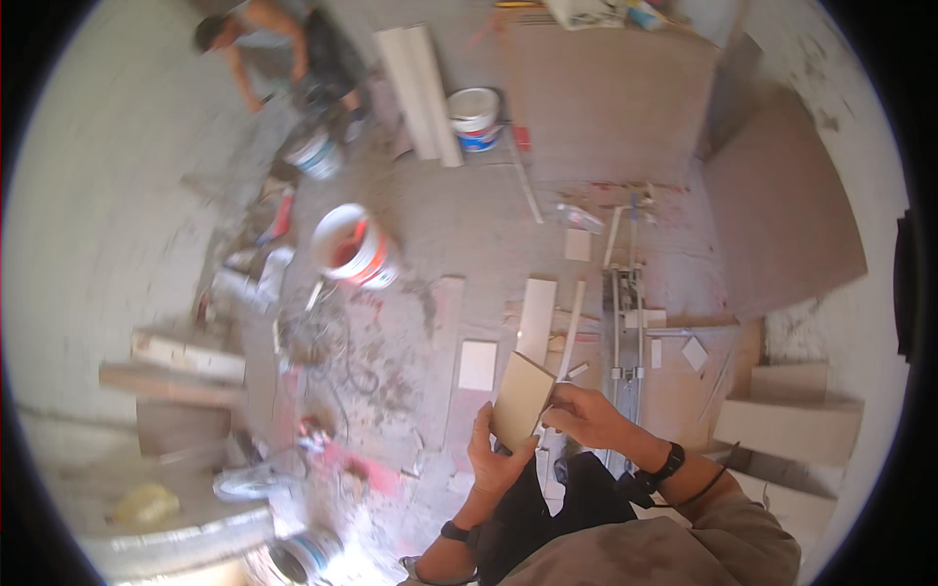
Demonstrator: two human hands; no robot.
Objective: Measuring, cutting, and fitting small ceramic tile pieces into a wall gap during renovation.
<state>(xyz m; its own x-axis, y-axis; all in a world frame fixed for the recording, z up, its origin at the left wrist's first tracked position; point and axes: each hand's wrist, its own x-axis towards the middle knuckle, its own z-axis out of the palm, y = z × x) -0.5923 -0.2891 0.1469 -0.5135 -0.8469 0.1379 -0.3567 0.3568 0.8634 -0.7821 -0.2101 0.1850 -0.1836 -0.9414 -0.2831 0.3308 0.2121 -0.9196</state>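
Brown shirt (635, 552), then tan tile (521, 398), long axis forward, slightly rightward

You have a pale left wall (107, 225) and a scuffed right wall (848, 127) (the lens bows both); below you spreads a stained grey floor (420, 225), glaringly lit at the lower left.
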